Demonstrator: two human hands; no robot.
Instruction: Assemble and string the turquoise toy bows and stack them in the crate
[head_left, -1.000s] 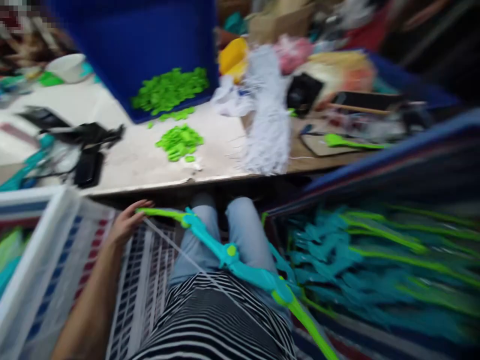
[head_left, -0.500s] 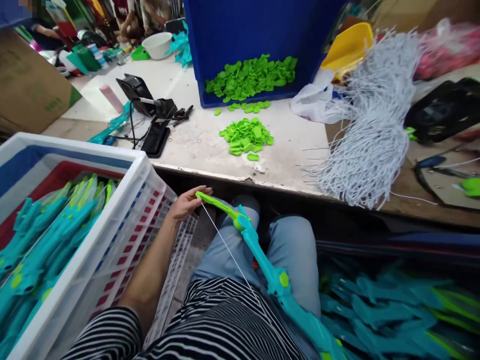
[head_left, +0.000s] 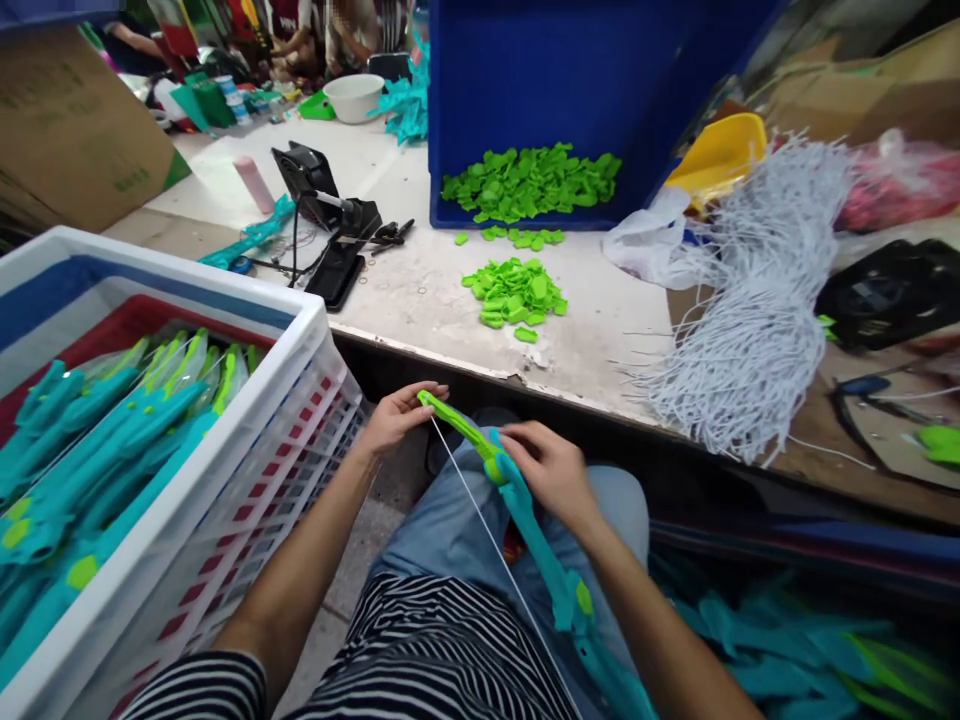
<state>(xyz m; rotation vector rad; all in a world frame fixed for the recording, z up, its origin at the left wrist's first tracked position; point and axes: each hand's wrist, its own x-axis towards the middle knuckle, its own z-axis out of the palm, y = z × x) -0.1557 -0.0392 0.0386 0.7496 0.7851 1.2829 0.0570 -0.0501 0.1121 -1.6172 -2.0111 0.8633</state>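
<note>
A teal plastic toy bow (head_left: 531,515) with a bright green limb lies slanting across my lap, its lower end running out of view at the bottom. My left hand (head_left: 397,420) pinches the tip of the green limb. From that tip a white string (head_left: 480,525) stretches down past the striped shirt. My right hand (head_left: 551,470) has its bent fingers at the joint where the green limb meets the teal body, thumb and fingertips on the bow there.
At left stands a white crate (head_left: 300,345) of similar bows. On the table (head_left: 420,330) are a green piece pile (head_left: 517,290), a blue bin (head_left: 540,80) with more pieces, a phone (head_left: 336,275) and a bundle of white strings (head_left: 742,330). More teal parts (head_left: 772,640) lie low at right.
My right hand has come into view from the lower right and onto the bow's joint. My left hand stays on the green tip. The whole view has shifted, with the scene moving right.
</note>
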